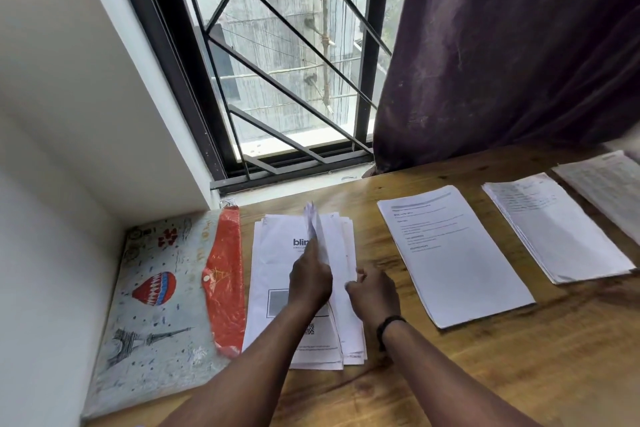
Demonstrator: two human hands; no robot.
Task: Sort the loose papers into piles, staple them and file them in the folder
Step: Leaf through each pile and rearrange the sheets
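Note:
A pile of white papers [273, 253] lies on the wooden table in front of me, its top sheet printed with a dark logo. My left hand [310, 279] grips a sheet [313, 222] lifted on edge above that pile. My right hand [372, 291] rests with curled fingers at the pile's right side, touching the paper edges. A folder [156, 315] with a balloon and tower print and an orange flap [227, 274] lies flat to the left of the pile. Three more paper piles lie to the right: one [457, 260], another [557, 229], and a third [606, 187] at the frame edge.
A barred window [287, 56] stands behind the table, with a dark purple curtain [512, 45] hanging over the table's back right. A white wall [52, 149] closes the left side. Bare wood [519, 357] shows at the front right.

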